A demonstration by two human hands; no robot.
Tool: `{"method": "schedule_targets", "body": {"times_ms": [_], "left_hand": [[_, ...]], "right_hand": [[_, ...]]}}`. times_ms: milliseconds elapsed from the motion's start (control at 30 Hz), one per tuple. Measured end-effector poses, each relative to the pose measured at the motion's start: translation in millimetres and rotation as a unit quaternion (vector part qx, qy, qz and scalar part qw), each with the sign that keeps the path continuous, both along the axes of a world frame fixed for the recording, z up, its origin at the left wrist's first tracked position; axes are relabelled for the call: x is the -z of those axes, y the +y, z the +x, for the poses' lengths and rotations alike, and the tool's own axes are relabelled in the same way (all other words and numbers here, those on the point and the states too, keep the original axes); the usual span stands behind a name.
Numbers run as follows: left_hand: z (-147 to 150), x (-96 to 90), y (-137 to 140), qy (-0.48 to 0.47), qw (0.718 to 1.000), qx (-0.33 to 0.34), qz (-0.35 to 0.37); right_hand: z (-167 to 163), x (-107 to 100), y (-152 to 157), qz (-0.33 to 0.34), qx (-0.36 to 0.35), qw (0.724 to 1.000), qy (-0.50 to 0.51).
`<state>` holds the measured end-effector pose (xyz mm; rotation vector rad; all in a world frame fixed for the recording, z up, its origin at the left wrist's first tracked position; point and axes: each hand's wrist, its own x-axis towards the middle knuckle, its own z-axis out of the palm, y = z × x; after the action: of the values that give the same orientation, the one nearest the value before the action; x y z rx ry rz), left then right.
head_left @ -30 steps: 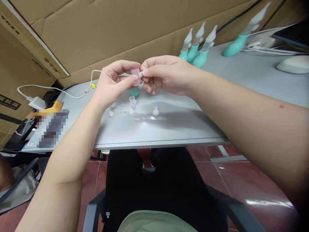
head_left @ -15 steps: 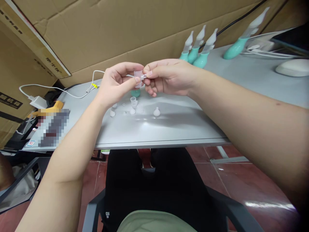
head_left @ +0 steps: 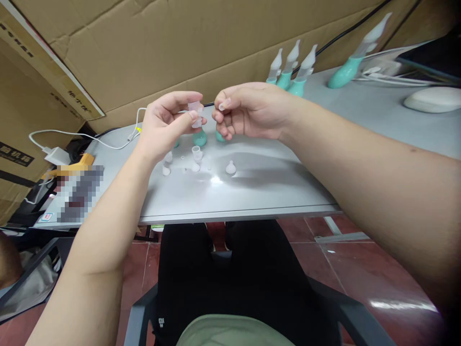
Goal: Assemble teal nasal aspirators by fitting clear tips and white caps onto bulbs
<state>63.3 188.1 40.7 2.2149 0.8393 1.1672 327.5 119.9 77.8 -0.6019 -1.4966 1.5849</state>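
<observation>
Head view: cup (head_left: 194,106) in left fingers (head_left: 182,123), seemingly clear of desk edge (head_left: 237,216).

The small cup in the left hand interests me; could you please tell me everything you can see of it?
The cup looks like whitish, translucent plastic, wider at its top, with what seems a short side stub. The left hand pinches it, thumb partly hiding its middle, roughly upright above the table.

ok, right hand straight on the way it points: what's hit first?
Likely the cup or the left hand pinching it, just across a gap from the right hand; depth is unclear, so I can't say which comes first.
</observation>
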Motion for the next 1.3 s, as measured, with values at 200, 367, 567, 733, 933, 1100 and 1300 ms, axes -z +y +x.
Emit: {"method": "schedule_targets", "body": {"times_ms": [200, 367, 567, 733, 933, 1100, 1300], "left_hand": [[13, -14.0, -41, 0.068, 0.997, 0.0, 0.037], [24, -17.6, -62, 0.132, 0.988, 0.021, 0.076], [37, -15.4, -64, 0.2, 0.979, 0.012, 0.041], [51, -20.8, -76, 0.272, 0.961, -0.043, 0.024], [57, -30.8, -87, 0.377, 0.921, -0.096, -0.003], [57, -28.3, -86, 0.404, 0.906, -0.124, 0.03], [39, -19.6, -76, 0.32, 0.937, -0.07, 0.121]], "right_hand": [[27, 1, 25, 0.132, 0.025, 0.983, -0.122], [42, -16, 23, 0.146, 0.001, 0.942, -0.302], [26, -26, 9, 0.151, 0.024, 0.827, -0.54], [21, -16, 15, 0.178, 0.001, 0.795, -0.58], [27, -11, 26, 0.174, -0.026, 0.784, -0.595], [31, -16, 23, 0.194, 0.02, 0.784, -0.589], [35, -14, 24, 0.251, 0.098, 0.802, -0.533]]}}
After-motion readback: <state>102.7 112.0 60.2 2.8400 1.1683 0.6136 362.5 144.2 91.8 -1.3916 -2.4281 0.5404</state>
